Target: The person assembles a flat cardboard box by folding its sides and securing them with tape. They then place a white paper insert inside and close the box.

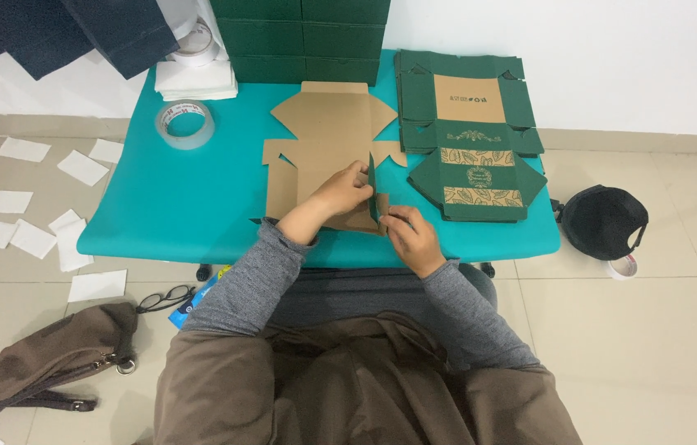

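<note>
Fingers (362, 177) on cardboard box blank (324, 140)

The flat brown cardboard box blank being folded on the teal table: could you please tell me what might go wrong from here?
1. The flat brown cardboard box blank is pinched by both the left hand and the right hand at one raised flap near the table edge; a skewed crease could possibly tear it.
2. The stack of green printed box blanks lies close beside it; a swinging flap might nudge the stack.
3. The clear roll of tape sits near the teal table edge and could roll off.
</note>
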